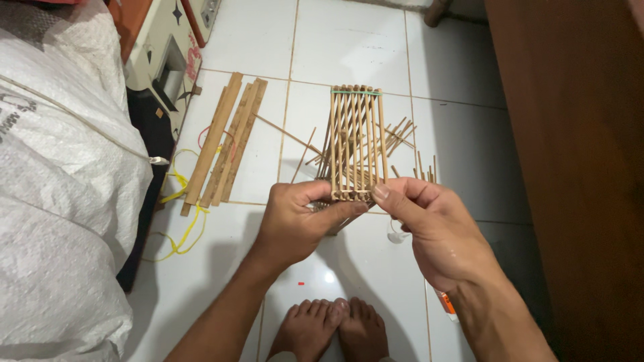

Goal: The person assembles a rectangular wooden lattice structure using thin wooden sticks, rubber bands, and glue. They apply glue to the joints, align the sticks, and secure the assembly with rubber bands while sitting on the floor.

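A frame of thin bamboo sticks [354,137], bound by a green rubber band at its far end, is held up over the white tiled floor. My left hand [295,224] grips its near end from the left and below. My right hand [429,231] pinches the same end from the right, thumb pressed on the sticks. Under the right wrist a small tube with an orange cap [445,305] shows, but whether the hand holds it is unclear.
Flat wooden slats [225,144] and yellow cord [181,221] lie on the floor at left, loose thin sticks [402,137] beyond the frame. A big white woven sack [64,174] fills the left; a brown wooden panel [577,161] stands right. My bare feet [332,328] are below.
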